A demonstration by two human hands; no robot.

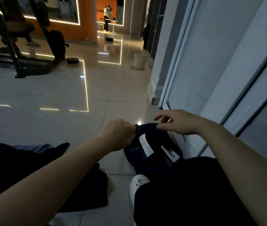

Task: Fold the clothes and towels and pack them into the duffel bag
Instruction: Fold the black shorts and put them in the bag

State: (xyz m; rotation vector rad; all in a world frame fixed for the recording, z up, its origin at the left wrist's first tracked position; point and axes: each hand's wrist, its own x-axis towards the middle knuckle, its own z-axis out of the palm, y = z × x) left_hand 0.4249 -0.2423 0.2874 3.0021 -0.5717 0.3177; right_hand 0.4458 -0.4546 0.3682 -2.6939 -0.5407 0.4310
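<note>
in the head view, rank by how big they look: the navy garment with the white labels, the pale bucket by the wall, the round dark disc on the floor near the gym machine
1. navy garment, largest, though it is nearest the camera, so its lead is partly nearness.
2. pale bucket.
3. round dark disc, smallest, at about the bucket's depth.

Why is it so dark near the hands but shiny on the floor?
Head view: the dim room leaves the navy garment and black clothes nearly detailless; the glossy floor tiles mirror the wall's light strips as bright lines; the wide lens bends the edges.
</note>
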